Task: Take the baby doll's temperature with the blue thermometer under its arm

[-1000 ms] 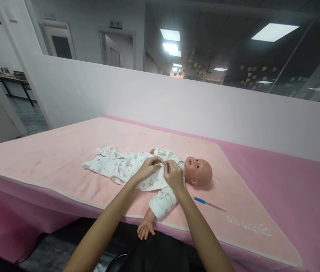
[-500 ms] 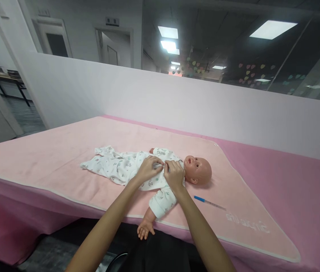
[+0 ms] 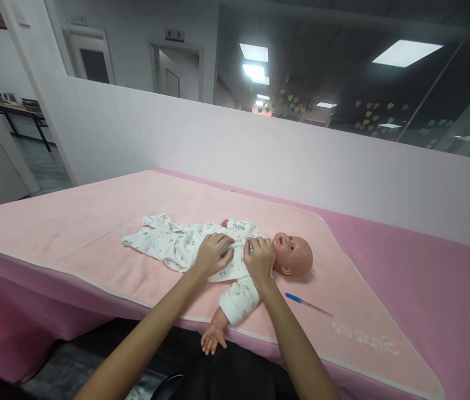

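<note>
A baby doll (image 3: 291,254) lies on its back on a pale pink blanket (image 3: 93,233), head to the right, dressed in a white patterned sleepsuit (image 3: 172,244). My left hand (image 3: 211,255) rests on the doll's chest with fingers curled, pinching the suit's front opening. My right hand (image 3: 259,257) pinches the other edge of the fabric just below the doll's chin. The two hands sit close together at the collar. One doll arm with a bare hand (image 3: 213,337) reaches toward the near table edge.
A blue-tipped thin stick, like a thermometer or pen (image 3: 308,303), lies on the blanket to the right of my right forearm. The blanket covers a darker pink table (image 3: 435,289). A low white partition wall (image 3: 301,161) runs behind it.
Both hands stay on the doll's chest; they have shifted slightly toward the collar while working the fabric. The view has tilted a little.
</note>
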Motion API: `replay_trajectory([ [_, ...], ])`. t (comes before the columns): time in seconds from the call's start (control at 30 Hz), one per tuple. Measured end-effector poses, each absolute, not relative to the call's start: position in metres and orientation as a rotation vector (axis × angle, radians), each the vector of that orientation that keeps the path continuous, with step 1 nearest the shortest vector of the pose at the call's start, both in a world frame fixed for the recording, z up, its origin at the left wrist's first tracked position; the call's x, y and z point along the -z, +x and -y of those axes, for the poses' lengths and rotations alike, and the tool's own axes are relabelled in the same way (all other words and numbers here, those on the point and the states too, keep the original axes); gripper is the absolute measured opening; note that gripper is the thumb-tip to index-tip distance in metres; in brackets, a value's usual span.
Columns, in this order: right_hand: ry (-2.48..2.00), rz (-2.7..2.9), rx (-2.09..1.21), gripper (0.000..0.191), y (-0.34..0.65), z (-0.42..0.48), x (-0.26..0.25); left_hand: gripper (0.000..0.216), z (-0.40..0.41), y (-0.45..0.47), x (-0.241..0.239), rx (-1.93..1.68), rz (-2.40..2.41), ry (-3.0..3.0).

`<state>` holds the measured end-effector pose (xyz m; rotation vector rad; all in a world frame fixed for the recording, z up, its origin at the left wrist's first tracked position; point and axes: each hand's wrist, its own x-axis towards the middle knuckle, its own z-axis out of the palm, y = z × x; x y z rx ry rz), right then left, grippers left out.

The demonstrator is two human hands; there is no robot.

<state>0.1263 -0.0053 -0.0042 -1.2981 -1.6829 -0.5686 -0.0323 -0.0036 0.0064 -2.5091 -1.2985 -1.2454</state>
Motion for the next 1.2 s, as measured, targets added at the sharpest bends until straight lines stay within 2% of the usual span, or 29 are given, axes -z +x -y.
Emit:
replay_trajectory([
  [0.33, -1.000, 1.997, 0.435, 0.012, 0.092, 0.007, -0.010, 0.014, 0.014, -0.053, 0.004, 1.188, 1.365, -2.336],
  [0.53, -1.075, 1.987, 0.328, 0.012, 0.075, 0.002, -0.004, 0.008, 0.013, -0.051, 0.007, 1.184, 1.362, -2.340],
  [1.2, -1.000, 1.947, 0.216, 0.015, 0.082, 0.009, 0.002, 0.007, 0.011, -0.059, 0.002, 1.683, 1.485, -2.440],
])
